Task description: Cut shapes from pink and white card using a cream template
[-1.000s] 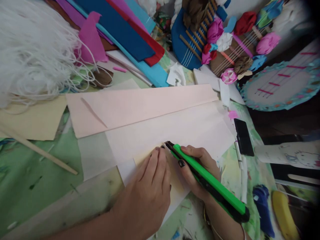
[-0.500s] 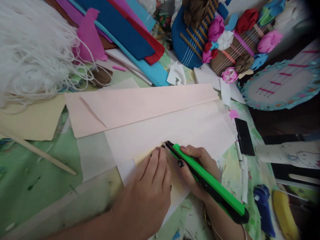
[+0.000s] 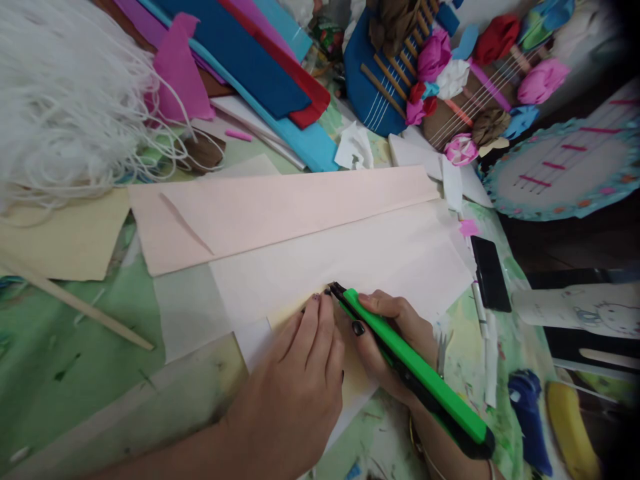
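My right hand [image 3: 395, 340] is wrapped round a green and black box cutter [image 3: 420, 373], which slants from lower right up to its dark tip beside my left fingertips. The blade itself is too small to make out. My left hand [image 3: 300, 373] lies flat, fingers stretched together, pressing on a cream strip of paper [image 3: 360, 363] over white paper [image 3: 320, 260]. The cutter's tip touches or hovers just over the paper; I cannot tell which. Above the white sheet lies a folded pale pink paper [image 3: 280, 207].
White cord [image 3: 65, 100] is heaped at the upper left, near a wooden stick [image 3: 100, 313]. Folded coloured paper [image 3: 240, 60] lies behind. Decorated guitar-like crafts [image 3: 375, 87] stand at the back right. A phone [image 3: 491, 273], small scissors [image 3: 442, 353] and a banana [image 3: 573, 430] lie rightward.
The cutter's rear end has dropped slightly and my right hand has shifted a little left, uncovering the scissors. My left hand stays nearly still.
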Demonstrator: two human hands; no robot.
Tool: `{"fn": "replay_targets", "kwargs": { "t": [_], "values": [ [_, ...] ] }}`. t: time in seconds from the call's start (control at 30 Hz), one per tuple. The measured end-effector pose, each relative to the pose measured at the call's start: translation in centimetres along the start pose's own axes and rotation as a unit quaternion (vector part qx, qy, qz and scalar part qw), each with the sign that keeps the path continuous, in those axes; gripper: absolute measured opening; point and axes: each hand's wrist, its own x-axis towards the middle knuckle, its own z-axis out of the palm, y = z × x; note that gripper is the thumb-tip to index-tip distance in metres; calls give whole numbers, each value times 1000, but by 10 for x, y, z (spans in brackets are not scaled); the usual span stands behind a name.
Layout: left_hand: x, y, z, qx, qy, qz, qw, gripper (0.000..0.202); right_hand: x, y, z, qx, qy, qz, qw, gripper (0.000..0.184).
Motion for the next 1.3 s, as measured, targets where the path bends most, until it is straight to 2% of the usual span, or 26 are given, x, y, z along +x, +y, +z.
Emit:
{"fn": "replay_targets", "kwargs": {
  "t": [0.17, 0.77, 1.0, 1.2, 1.3],
  "values": [
    [-1, 0, -1, -7, 8, 1, 1000, 57, 0, 1, 1, -23, 7, -28, 999, 33],
    [-2, -1, 1, 4, 7, 9, 1000, 62, -1, 0, -1, -58, 5, -38, 998, 30],
    [-2, -1, 1, 10, 11, 10, 1000, 59, 0, -2, -1, -56, -7, -39, 998, 30],
    [-1, -1, 1, 13, 9, 12, 1000, 58, 2, -4, -2, -65, 6, -57, 996, 29],
    [-1, -1, 1, 15, 9, 9, 1000, 57, 2, -6, -2, -83, 2, -44, 996, 28]
  ]
}}
